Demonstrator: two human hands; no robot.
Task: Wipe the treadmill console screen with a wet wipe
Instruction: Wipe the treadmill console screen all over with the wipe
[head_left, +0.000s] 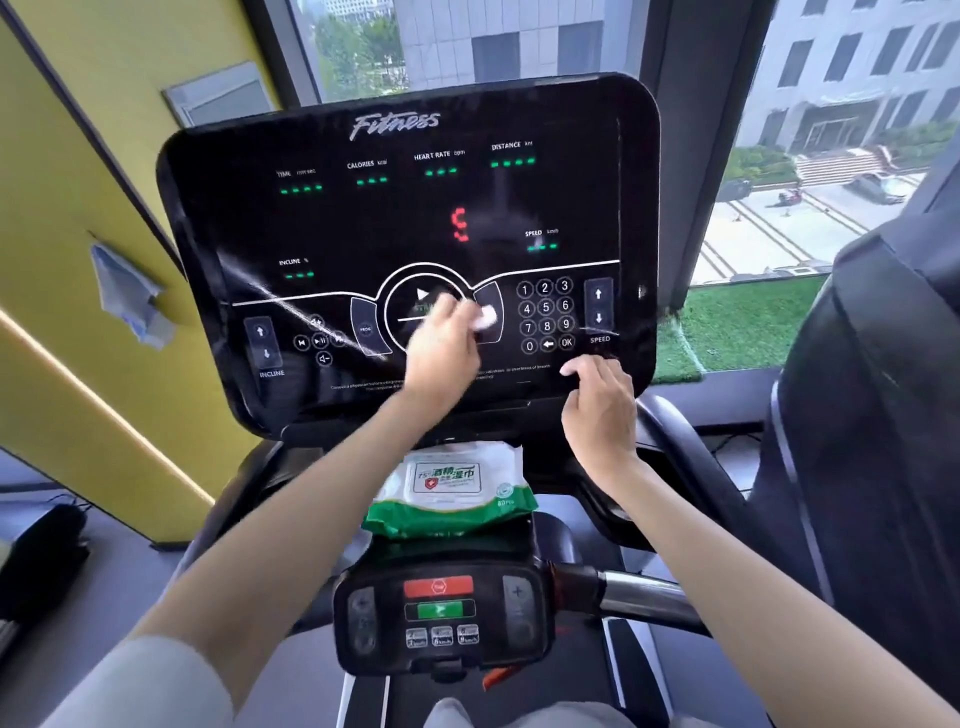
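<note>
- At centre of treadmill console screen (395, 218), beside numeric keypad (545, 314): left hand (441, 340) clenched on bunched wet wipe (487, 316), pressed flat for wiping contact.
- At its lower edge: right hand (597, 410) ungripped, fingertips resting, probably bracing the panel.
- Below the console: wet wipe pack (452, 488), within reach.

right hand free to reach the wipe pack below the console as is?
Probably yes. The right hand rests on the lower edge of the console, holding nothing, just up-right of the wipe pack. Nothing lies between; the left forearm passes its far side.
</note>
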